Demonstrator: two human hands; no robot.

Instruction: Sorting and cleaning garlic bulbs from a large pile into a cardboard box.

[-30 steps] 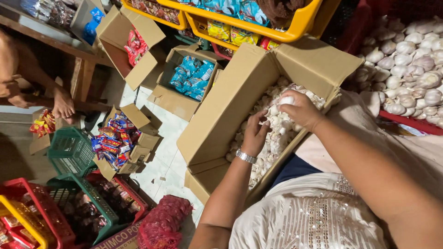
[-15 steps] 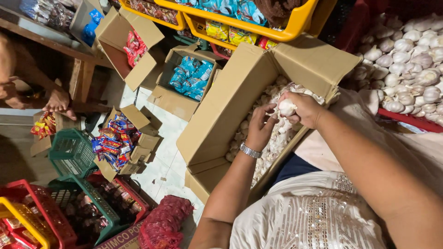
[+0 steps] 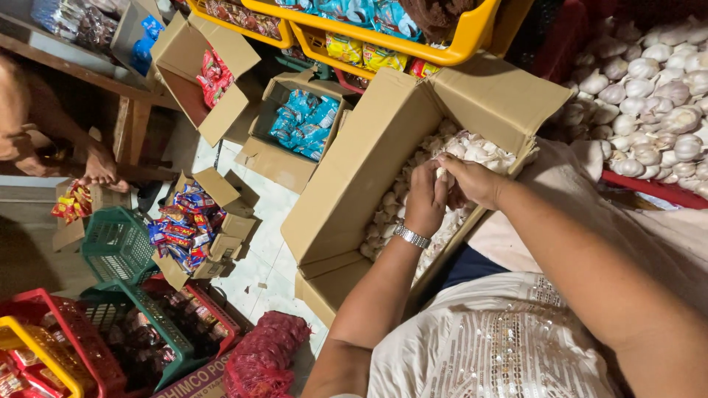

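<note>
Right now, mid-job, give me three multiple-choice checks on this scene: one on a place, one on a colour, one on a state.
1. Where are both hands?
A. Over the green basket
B. Over the garlic box
C. On the red net bag

2. What colour are the packets in the small box beside the garlic box?
A. Blue
B. Black
C. White

3. What is the state of the garlic box?
A. Taped shut
B. Flaps open
C. Tipped over

Answers:
B, the left hand and right hand meet on one garlic bulb above the garlic box.
A, the blue packets show.
B, its flaps stand open.
</note>
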